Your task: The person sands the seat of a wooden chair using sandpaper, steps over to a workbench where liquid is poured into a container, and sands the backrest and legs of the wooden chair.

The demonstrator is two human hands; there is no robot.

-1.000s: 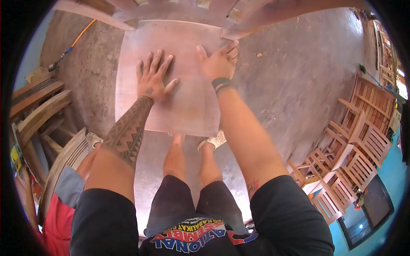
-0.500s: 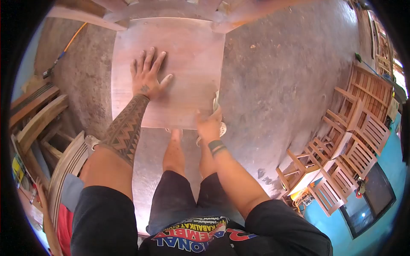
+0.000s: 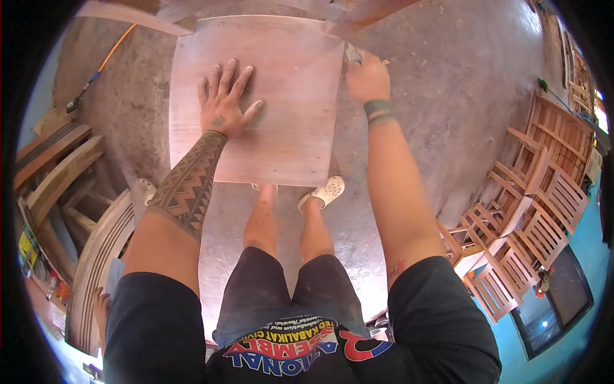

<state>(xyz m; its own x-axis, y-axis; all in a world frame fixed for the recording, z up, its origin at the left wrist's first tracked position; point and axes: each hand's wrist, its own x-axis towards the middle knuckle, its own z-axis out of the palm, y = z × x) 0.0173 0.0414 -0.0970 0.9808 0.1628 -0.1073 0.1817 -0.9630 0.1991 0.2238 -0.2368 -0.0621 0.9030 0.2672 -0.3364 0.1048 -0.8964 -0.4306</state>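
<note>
A flat wooden seat panel (image 3: pixel 281 147) with a smooth, dusty reddish-brown face lies in front of me, joined to wooden framing at its far end. My left hand (image 3: pixel 224 102) rests flat on its upper left part, fingers spread and nothing held. At the far right corner, my right hand (image 3: pixel 369 77) is closed on a small pale, flat piece that looks like folded sandpaper (image 3: pixel 352 54), against or close beside the panel's right edge. The fingers partly hide that piece.
Wooden chairs (image 3: pixel 505 256) stand stacked along the blue wall at right. Curved wooden parts (image 3: pixel 102 269) lie at left, near another person's hand (image 3: pixel 101 306). An orange cable (image 3: pixel 115 48) runs over the concrete floor (image 3: pixel 441 121). My feet in pale clogs (image 3: pixel 329 192) are below the panel.
My right hand has moved with the sandpaper from the panel's near right corner up along the right edge to the far corner. My left hand stays flat on the panel.
</note>
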